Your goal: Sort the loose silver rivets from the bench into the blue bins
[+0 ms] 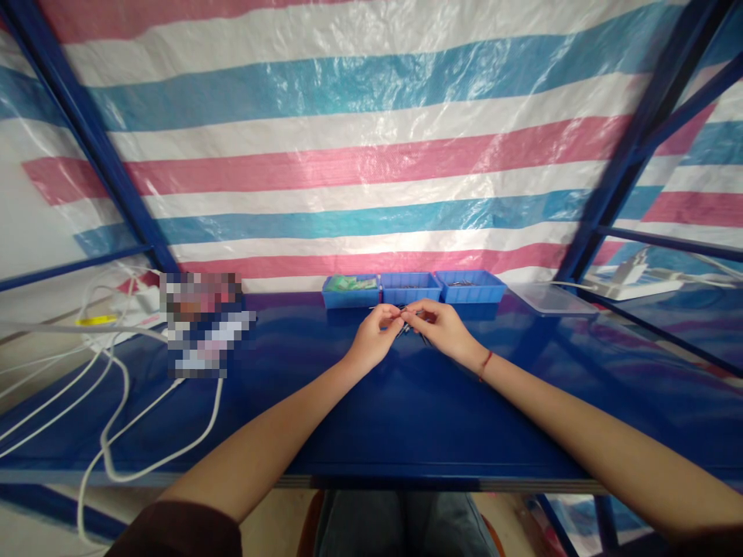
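Dark brown sleeve (pixel 179 530) fabric ends near the left elbow, closest to the camera, and beyond it the bare left forearm (pixel 290 418) slants inward and away to the left hand (pixel 374 334). That hand is bent inward at the wrist, its fingers curled and its thumb and forefinger drawn together in a narrow pinch on slender pieces (pixel 402 331). Facing it, the right hand (pixel 442 329) tilts inward, back upward, with thumb and forefinger also closed to a narrow pinch on the pieces; the fingertips of both hands meet. The slender pieces, dark and thin, poke out between and below the fingers, but how each finger grips them is too small to make out. Behind the right hand, a reddish wristband (pixel 484 365) circles the wrist, and the right forearm (pixel 574 422) runs back toward the lower right corner. Under both hands spreads a glossy blue tabletop (pixel 377 425). Just beyond the hands stand three blue plastic bins in a row: the left bin (pixel 351 299) with green packaging, the middle bin (pixel 409 295) straight ahead, and the right bin (pixel 473 295) with small dark pieces inside. Farther right of the right hand lies a translucent plastic lid (pixel 551 299); well left of the left hand, white cables (pixel 121 418) loop over the table. Behind everything hangs a striped tarpaulin (pixel 371 170).
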{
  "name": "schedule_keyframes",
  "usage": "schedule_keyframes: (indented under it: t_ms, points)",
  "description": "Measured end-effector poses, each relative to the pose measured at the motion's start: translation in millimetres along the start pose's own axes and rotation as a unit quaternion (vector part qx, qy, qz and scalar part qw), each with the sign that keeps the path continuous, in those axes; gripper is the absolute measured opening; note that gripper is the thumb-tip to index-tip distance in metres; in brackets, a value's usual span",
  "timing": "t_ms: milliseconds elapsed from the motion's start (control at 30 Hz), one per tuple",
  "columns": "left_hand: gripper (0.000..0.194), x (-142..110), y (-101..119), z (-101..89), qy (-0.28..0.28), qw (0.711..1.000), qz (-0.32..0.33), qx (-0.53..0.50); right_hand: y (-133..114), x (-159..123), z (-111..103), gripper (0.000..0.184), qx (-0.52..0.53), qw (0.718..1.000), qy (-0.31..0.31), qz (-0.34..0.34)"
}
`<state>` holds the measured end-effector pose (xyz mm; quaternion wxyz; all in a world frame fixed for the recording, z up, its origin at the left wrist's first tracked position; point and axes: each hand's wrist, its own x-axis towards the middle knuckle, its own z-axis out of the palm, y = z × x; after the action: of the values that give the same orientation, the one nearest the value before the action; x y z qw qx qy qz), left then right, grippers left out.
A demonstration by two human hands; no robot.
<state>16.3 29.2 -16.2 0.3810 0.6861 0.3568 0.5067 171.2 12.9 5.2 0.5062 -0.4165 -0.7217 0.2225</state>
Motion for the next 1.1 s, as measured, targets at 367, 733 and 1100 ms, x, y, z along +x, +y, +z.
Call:
schedule_keyframes:
  t_ms: [367, 733, 1100]
  points:
    - [0.018, -2, 5, -0.6, -0.003, 0.999, 0.000, 0.055, -3, -3, 1, 0.022, -0.018, 0.999, 0.001, -0.045]
    - [0.014, -2, 7, -1.9, 0.057, 0.996, 0.028, 0.058, -2, -1, -1, 0.024, -0.023, 0.999, -0.031, -0.027]
    - [0.016, -4, 15, -1.7, 0.011, 0.999, 0.029, 0.041, -2, -2, -1, 0.033, -0.012, 0.999, -0.047, -0.005]
